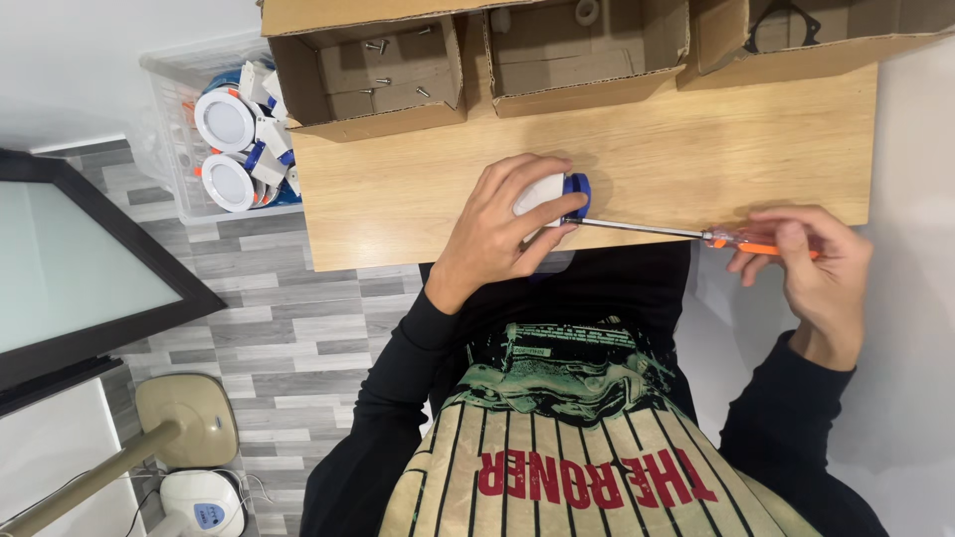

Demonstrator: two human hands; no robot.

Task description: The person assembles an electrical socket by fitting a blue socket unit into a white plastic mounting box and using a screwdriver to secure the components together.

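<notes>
Our left hand (502, 224) clamps the white-and-blue lamp driver (557, 194); our right hand (811, 264), at three o'clock, pinches the orange screwdriver (696, 235). We should keep the blade level and seated.

Black long sleeves; cream jersey, black pinstripes, red lettering, green-black graphic print; left hand (502, 224), right hand (811, 268) bare.

along the far edge of your desk (418, 189) sit three open cardboard boxes; the left box (370, 75) holds a few loose screws (376, 45), the middle box (587, 50) a small white ring, the right box (796, 40) a dark ring-shaped part; off the desk's left edge you have a clear plastic bin (169, 129) of round white downlights (225, 121); a black-framed panel (80, 268) and a beige lamp base (189, 418) stand on the grey plank floor (298, 338).
</notes>
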